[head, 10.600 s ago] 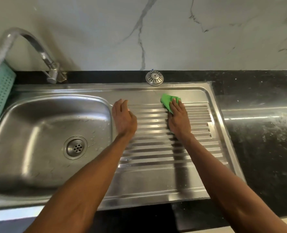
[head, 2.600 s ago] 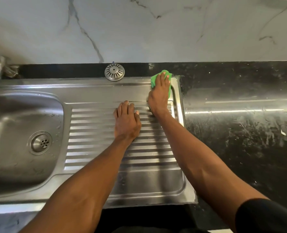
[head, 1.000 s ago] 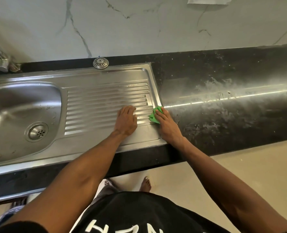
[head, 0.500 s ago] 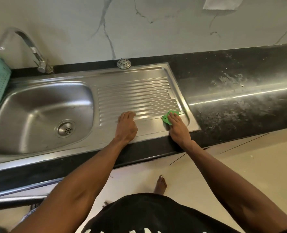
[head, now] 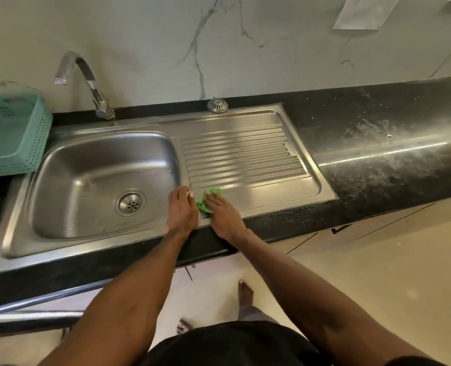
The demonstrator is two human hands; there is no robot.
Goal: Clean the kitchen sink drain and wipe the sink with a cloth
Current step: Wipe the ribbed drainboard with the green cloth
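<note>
The cloth point(head: 209, 200) lay on the draining board point(head: 245, 157), at its front corner nearest the basin point(head: 100, 186). The right hand point(head: 220, 211) pressed it flat with straight fingers. The left hand point(head: 182, 210) rested beside it, fingers extended, gripping nothing. Risk: bunched cloth could skip the grooves; the drain point(head: 130, 201) looked untouched by the cloth.

Premises: a domestic kitchen. Evidence: a stainless steel sink point(head: 100, 180) with ribbed drainboard point(head: 245, 157) set into a black stone counter point(head: 390, 154), a curved tap point(head: 87, 80) mounted at the rear, and a marble-patterned wall point(head: 219, 43) behind. A teal perforated plastic basket point(head: 10, 133) stands on the counter left of the sink.
</note>
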